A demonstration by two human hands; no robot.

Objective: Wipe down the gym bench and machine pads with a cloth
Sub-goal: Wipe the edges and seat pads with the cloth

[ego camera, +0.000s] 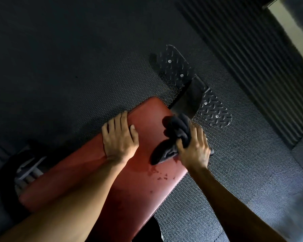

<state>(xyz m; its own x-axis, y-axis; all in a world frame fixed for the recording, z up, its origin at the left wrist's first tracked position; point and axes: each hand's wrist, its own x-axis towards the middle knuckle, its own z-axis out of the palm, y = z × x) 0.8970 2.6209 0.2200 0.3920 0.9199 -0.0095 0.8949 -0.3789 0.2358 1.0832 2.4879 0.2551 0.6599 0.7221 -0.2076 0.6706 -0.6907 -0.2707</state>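
At the far left, under the low end of the bench (143,193), we see a pale metal bracket (27,169), partly in shadow. The bench is a long red padded surface that runs from the lower left up toward the middle of the view, over a dark studded floor mat (73,67).

Our left hand (119,138) lies on top of the pad along its far edge, close to the upper end. Its grip is loose and holds nothing: the fingers lie nearly straight with their tips at the edge of the pad, and the thumb rests flat on the red surface.

Just to the right, small dark blotches (158,173) mark the pad near its near edge; we cannot tell whether they are damp spots or wear.

The cloth (175,135) is dark and bunched up, touching the pad at its right edge near the upper end. Our right hand (194,147) holds it with a tight grip, fingers curled round the bundle, and one loose corner trails down onto the pad.

Beyond the upper end of the bench, two dark metal foot plates with a raised tread pattern sit on either side of a black post: one further up (173,67), one just beside the cloth (215,112). A ribbed dark strip (243,49) runs along the upper right.
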